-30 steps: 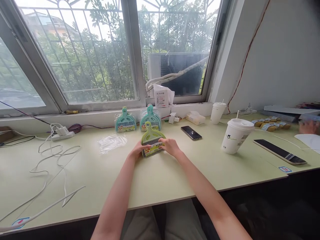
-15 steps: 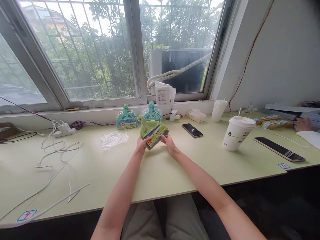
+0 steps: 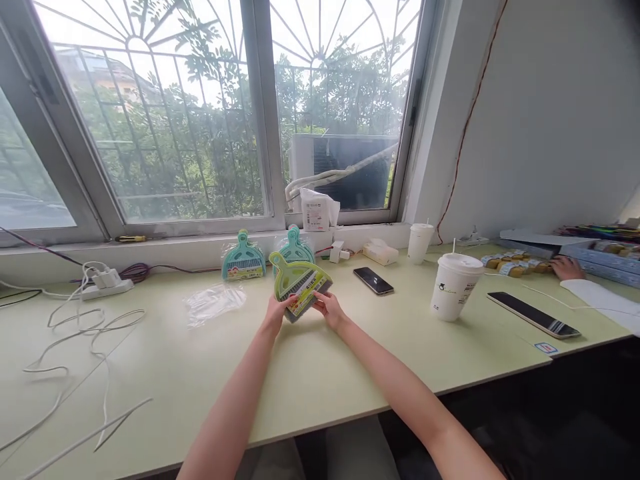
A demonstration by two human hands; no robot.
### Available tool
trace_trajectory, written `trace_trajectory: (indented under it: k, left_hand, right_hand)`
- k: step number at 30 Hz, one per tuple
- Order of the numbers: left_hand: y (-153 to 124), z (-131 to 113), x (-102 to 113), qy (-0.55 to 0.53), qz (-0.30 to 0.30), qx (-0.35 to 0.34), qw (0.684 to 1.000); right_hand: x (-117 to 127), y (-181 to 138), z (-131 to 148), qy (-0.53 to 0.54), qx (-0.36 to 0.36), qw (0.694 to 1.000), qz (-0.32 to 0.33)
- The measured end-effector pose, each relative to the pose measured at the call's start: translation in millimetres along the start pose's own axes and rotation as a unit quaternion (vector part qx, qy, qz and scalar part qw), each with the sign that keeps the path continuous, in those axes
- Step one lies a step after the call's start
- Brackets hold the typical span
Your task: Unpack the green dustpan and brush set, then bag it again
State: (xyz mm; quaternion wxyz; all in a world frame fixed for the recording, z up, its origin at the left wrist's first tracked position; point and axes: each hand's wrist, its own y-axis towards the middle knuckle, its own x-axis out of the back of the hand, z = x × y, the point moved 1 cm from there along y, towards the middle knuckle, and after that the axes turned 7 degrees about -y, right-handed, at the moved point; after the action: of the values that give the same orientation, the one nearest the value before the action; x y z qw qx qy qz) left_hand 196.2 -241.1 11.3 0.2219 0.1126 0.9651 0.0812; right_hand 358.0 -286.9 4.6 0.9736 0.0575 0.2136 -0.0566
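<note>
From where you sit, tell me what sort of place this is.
Probably a shared office or workroom: a long pale green desk under a barred window, with black smartphones and lidded white paper cups.

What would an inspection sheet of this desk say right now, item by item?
Surface: pale green desk under a barred window.
Job's things: green mini dustpan set, tilted, held above the desk; two teal dustpan sets upright against the sill.
Clutter: clear plastic wrapper, two lidded paper cups, smartphone, tissue pack.
Hands: left hand and right hand grip the green set's lower edge.
Cables: white cords loop from a power strip.
Surroundings: another person's hand far right; air-conditioner unit outside.
</note>
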Motion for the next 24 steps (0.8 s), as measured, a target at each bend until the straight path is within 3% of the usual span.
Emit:
trace_trajectory:
  k: [9,19,24]
  left_hand:
    - [-7.2,2.2,-3.4,-0.053,0.008,0.029,0.998]
    - [-14.7,-1.0,-8.6,-0.032,0.009,0.015,0.999]
    - [-15.5,0.0,-9.1,-0.027,0.058,0.036,0.997]
  right_hand:
    - [3.8,-4.5,3.3,-0.016,0.006,1.000,0.019]
    - [5.9,-7.2,3.8,-0.073,0.008,0.997,-0.022]
    - [8.0,-5.9,3.1,-0.081,0.012,0.996,-0.046]
